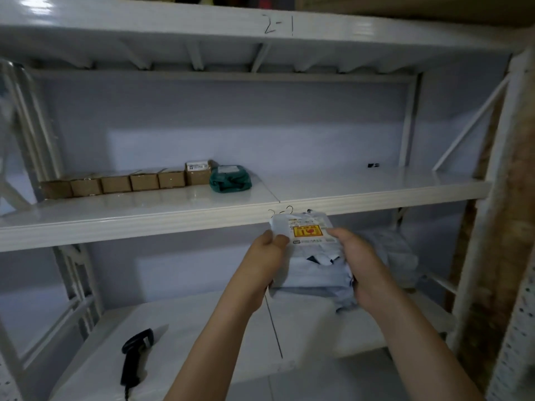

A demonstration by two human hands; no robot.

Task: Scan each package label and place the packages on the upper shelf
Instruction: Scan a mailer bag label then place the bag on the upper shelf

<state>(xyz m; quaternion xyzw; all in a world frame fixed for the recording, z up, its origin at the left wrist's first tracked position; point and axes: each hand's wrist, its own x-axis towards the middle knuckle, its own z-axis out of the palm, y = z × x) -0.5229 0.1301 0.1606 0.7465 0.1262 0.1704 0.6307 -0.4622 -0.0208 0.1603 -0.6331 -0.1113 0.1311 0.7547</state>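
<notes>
Here, both hands apparently curled around the pale package.

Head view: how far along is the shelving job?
Done: six cardboard boxes and a green bag sit on the upper shelf. In hand: left hand and right hand hold a white package below that shelf. The scanner lies on the lower shelf. Left: another pale bag behind.

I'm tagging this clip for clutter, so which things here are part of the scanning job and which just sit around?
Job:
white package, gripped by left hand and right hand
scanner on the lower shelf
shelved boxes
green package
upper shelf

Lying about:
small black item
</notes>
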